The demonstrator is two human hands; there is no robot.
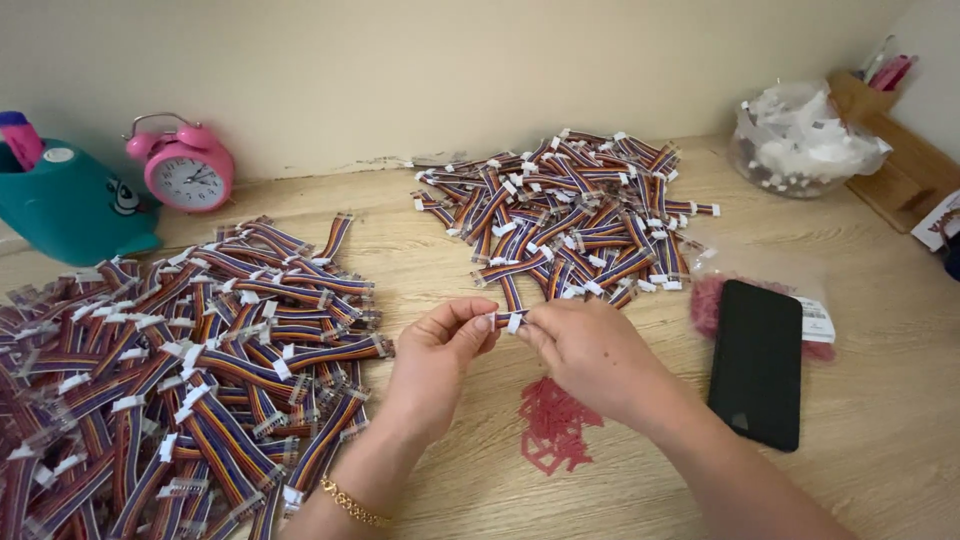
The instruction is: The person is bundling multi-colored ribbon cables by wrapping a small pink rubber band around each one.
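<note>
My left hand (445,345) and my right hand (585,350) meet above the wooden desk (880,400), both pinching one short rainbow ribbon cable with white plug ends (511,322). Its coloured strip runs up from my fingertips toward a heap of the same cables (565,215) at the back centre. Under my right hand lies a small pile of thin red rubber bands (552,425). A gold bracelet (352,503) circles my left wrist.
A bigger heap of ribbon cables (180,370) covers the left of the desk. A black phone (758,362) rests on a clear bag of red bands (712,300) at right. A pink alarm clock (185,170), a teal holder (65,205), a plastic bag of white parts (800,140) and a wooden rack (900,160) line the back.
</note>
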